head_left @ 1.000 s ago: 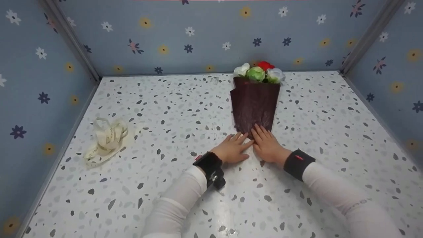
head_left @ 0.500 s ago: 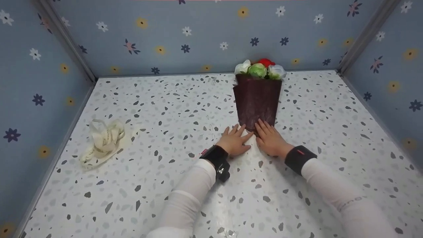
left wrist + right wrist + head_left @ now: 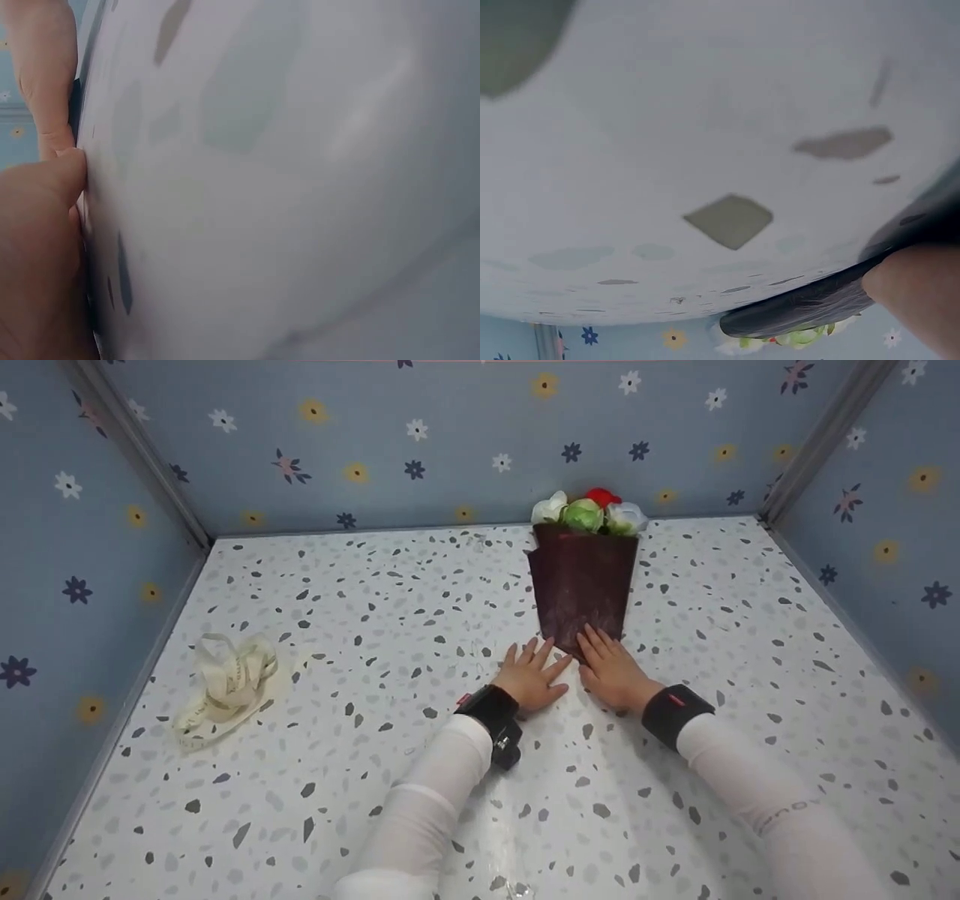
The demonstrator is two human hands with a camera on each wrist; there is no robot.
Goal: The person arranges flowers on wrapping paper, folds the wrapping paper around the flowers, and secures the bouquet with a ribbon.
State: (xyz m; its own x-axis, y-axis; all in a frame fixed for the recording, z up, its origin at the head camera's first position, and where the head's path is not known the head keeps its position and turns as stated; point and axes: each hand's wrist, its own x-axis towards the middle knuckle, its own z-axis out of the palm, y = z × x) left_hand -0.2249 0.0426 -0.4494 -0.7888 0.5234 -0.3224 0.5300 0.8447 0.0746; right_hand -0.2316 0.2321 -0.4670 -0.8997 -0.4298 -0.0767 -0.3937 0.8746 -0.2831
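A bouquet in dark maroon wrapping (image 3: pixel 585 577) lies on the speckled tabletop, its white, green and red flowers (image 3: pixel 583 514) toward the back wall. My right hand (image 3: pixel 616 675) rests with straight fingers on the narrow lower end of the wrapping. Beside it, my left hand (image 3: pixel 529 679) lies with fingers spread, its fingertips close to the wrapping's lower left corner; whether they touch it I cannot tell. In the right wrist view, the dark wrapping (image 3: pixel 802 306) runs along the table by a finger. The left wrist view shows mostly tabletop, with both hands at its left edge.
A loose heap of cream printed ribbon (image 3: pixel 229 682) lies on the left of the speckled table (image 3: pixel 360 607). Blue flower-patterned panels (image 3: pixel 420 442) stand along the back and both sides.
The bouquet has been pushed slightly away toward the back wall, and both hands have moved forward with it. The head view has shifted a little. The ribbon stays on the table.
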